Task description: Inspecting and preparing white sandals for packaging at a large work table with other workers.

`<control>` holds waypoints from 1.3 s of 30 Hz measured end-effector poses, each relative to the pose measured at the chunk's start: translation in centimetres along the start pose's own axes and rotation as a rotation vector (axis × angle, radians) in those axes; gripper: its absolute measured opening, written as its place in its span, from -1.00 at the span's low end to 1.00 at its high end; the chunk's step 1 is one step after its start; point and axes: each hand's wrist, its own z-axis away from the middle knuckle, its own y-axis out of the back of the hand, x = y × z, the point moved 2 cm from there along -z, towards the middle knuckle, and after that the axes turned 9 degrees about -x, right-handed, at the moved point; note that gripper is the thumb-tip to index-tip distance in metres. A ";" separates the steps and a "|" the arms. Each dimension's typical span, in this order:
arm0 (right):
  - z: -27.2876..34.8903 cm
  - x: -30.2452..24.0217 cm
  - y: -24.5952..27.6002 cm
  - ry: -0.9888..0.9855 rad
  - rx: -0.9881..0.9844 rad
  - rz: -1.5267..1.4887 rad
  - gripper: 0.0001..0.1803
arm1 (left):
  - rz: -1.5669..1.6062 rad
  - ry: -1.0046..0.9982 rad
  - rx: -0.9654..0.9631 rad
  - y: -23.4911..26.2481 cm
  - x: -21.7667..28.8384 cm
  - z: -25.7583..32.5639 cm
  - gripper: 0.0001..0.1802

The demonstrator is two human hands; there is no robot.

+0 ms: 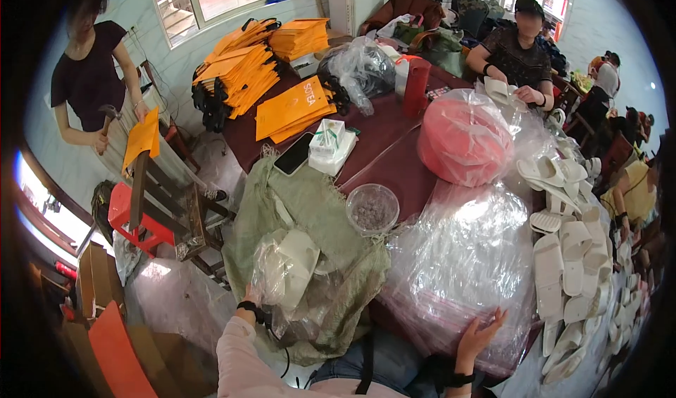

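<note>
My left hand (pixel 252 297) is at the near side of a clear plastic bag with white slippers (pixel 294 268) in it. It grips the bag's left edge, and the bag partly hides its fingers. Under the bag spreads a green woven sack (pixel 246 218), draped over the table's near edge. My right hand (pixel 482 336) is open, fingers apart, over the near end of a stack of flat clear plastic bags (pixel 458 257). Nothing shows in its palm. A round clear tub (pixel 372 209) of small, indistinct contents stands between the sack and the stack.
White slippers (pixel 563 250) pile up on the right. A red bundle in plastic (pixel 465 141), tissues (pixel 329 148), a phone (pixel 294 153) and orange folders (pixel 292 109) lie on the table (pixel 387 155). A co-worker (pixel 517 53) handles a slipper; another person (pixel 91 81) holds a hammer (pixel 109 113).
</note>
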 end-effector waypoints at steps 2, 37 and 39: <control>-0.3 -0.5 -0.7 0.029 -0.045 -0.045 -0.19 | -0.002 0.139 0.140 3.2 -0.8 0.6 -0.47; -0.4 -0.1 0.2 0.009 -0.032 -0.147 -0.22 | -0.111 0.068 1.127 18.6 24.1 10.2 -0.34; -0.5 -0.2 0.2 0.009 -0.042 -0.173 -0.23 | -0.055 0.058 1.215 18.3 23.9 10.6 -0.37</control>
